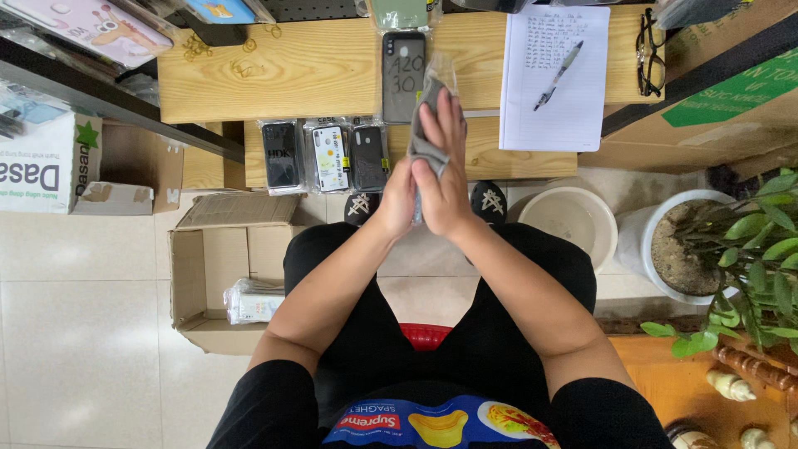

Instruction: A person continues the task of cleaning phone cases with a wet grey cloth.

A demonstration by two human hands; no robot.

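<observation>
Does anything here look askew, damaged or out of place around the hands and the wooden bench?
Nothing looks spilled or broken. Both hands, left hand and right hand, hold a grey phone case with a clear sleeve. The packaged cases lie in a tidy row on the wooden bench. The cardboard box stands open on the floor.

A grey phone case (426, 125) in clear wrapping, upright between both hands.

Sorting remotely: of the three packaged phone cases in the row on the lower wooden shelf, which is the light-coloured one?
The middle case: its back is white with small coloured marks, while the left case and right case beside it are both black.
</observation>
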